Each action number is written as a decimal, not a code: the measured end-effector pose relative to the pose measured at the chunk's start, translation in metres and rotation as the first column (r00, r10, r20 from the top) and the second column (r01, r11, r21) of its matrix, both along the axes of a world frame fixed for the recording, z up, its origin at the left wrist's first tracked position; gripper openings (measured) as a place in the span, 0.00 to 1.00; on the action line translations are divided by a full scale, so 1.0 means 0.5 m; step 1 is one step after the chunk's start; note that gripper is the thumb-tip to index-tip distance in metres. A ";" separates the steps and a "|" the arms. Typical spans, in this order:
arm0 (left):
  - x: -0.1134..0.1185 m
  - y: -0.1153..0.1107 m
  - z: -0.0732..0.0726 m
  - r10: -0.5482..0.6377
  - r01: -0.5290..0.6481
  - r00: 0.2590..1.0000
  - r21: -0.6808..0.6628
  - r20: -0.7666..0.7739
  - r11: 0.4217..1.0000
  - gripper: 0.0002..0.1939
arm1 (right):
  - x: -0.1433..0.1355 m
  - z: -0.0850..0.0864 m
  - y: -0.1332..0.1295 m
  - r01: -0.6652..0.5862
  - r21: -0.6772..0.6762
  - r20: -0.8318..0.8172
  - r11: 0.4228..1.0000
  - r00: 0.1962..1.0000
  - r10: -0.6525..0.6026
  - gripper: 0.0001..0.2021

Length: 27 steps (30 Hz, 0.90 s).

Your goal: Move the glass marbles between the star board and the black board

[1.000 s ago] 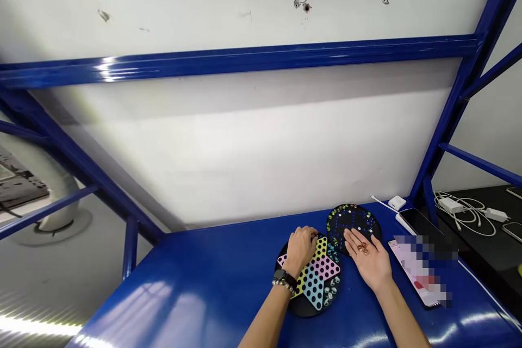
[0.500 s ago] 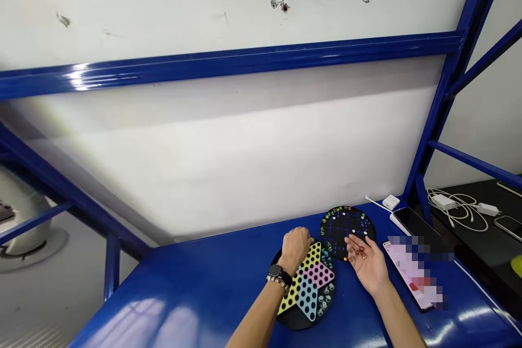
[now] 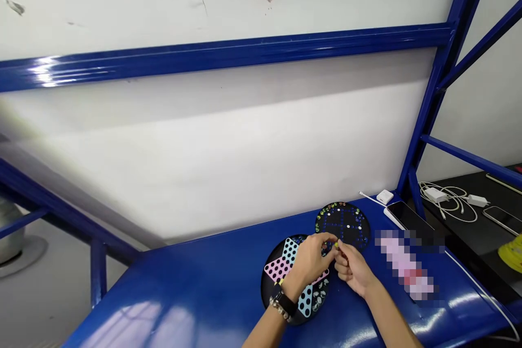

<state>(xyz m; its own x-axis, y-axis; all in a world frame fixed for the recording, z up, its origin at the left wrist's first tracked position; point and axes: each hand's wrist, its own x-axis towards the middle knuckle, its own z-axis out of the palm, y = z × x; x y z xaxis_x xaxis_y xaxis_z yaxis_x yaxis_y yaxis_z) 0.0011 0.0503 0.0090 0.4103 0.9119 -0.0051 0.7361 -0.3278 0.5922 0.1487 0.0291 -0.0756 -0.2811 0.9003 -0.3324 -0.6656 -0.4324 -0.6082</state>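
Note:
My left hand (image 3: 310, 260), with a black watch and a bead bracelet at the wrist, reaches over the round star-patterned Chinese checkers board (image 3: 271, 293). Its thumb and index finger close at a small yellow-green marble (image 3: 336, 245). On the other side of the marble, my right hand (image 3: 355, 271) pinches with thumb and index, its other fingers curled in. Whether red-brown marbles lie inside that curled hand is hidden. Clear marbles (image 3: 319, 294) sit in the board's lower right rim. Behind the hands lies a second round black board (image 3: 332, 223), with coloured marbles along its rim.
Both boards lie on a blue table (image 3: 196, 283) against a white wall. To the right are a blurred pinkish device (image 3: 402, 263), a dark phone (image 3: 408, 216) and a white charger (image 3: 384, 197). Blue frame bars (image 3: 428, 114) rise behind. Cables (image 3: 446, 196) lie on a black surface.
My left hand has moved right off the board's upper edge to meet my right hand. The right hand, palm up with red-brown marbles before, has curled into a pinch. The view has shifted slightly.

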 end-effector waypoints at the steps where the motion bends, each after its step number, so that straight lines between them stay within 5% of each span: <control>1: -0.001 0.004 0.002 0.006 -0.007 1.000 0.017 0.021 1.000 0.15 | 0.011 0.005 0.005 0.083 0.015 -0.024 0.996 0.996 -0.083 0.21; 4: 0.009 0.022 -0.001 0.053 -0.056 0.998 0.059 0.044 0.997 0.17 | 0.059 0.016 0.020 0.356 0.025 -0.118 0.934 0.929 -0.351 0.17; 7: 0.047 0.042 -0.025 -0.043 0.045 0.998 0.046 -0.051 0.998 0.17 | 0.109 0.020 0.018 0.500 0.025 -0.131 0.865 0.860 -0.493 0.16; 12: 0.163 0.073 -0.093 -0.374 0.404 0.881 0.050 -0.290 0.913 0.18 | 0.143 0.023 -0.010 0.620 0.040 -0.033 0.784 0.785 -0.619 0.16; 18: 0.228 0.085 -0.114 -0.365 0.413 0.875 0.099 -0.318 0.905 0.13 | 0.136 0.015 -0.020 0.610 0.083 0.082 0.788 0.784 -0.615 0.17; 22: 0.147 0.085 -0.084 -0.272 0.325 0.925 0.181 -0.266 0.928 0.13 | 0.124 0.009 -0.018 0.575 0.119 0.113 0.810 0.802 -0.586 0.18; 27: -0.060 0.089 -0.054 0.107 -0.071 0.974 0.182 -0.199 0.981 0.14 | 0.095 0.002 -0.017 0.561 0.154 0.172 0.813 0.795 -0.581 0.19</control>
